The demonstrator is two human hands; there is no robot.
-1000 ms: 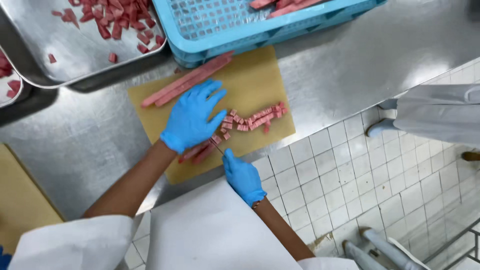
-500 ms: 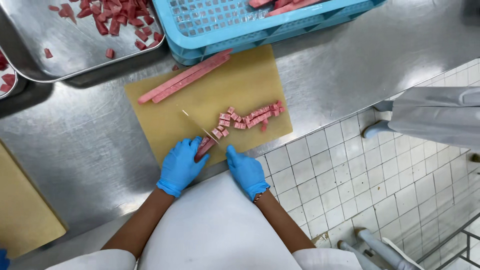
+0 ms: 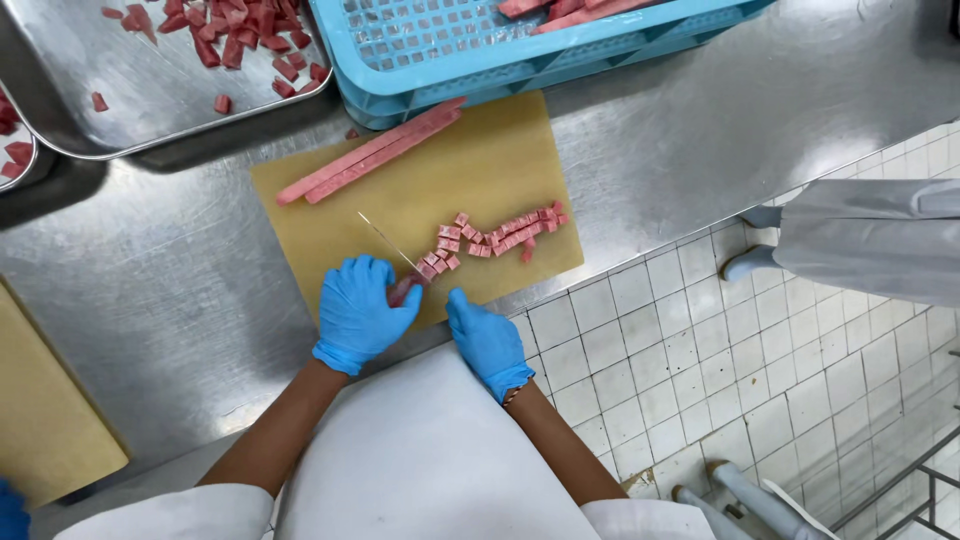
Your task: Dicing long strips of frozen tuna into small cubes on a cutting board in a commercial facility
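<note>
1. Steel worktop [image 3: 150, 300] fills most of the view, its right edge running beside a white tiled floor [image 3: 700, 360].
2. Blue slotted crate [image 3: 480, 45] sits at the top, touching the far edge of the cutting board; a few pink strips lie inside it.
3. Metal tray [image 3: 150, 100] at the upper left holds red-pink diced pieces.
4. Tan cutting board [image 3: 480, 180] lies in the middle of the worktop.
5. Left hand [image 3: 358, 315], in a blue glove, rests at the board's near edge, curled onto the end of the pink strips by the blade; how firmly it grips them I cannot tell.
6. Right hand [image 3: 487, 340], gloved too, is closed at the board's near edge, apparently around the knife's handle, which is hidden.
7. Long pink strips [image 3: 370, 155] lie diagonally at the board's far side, well apart from the hands.
8. Knife [image 3: 390, 243] shows as a thin blade edge-on, slanting toward the cubes.
9. Small pink cubes [image 3: 500, 233] form a ragged row from the blade to the right.
</note>
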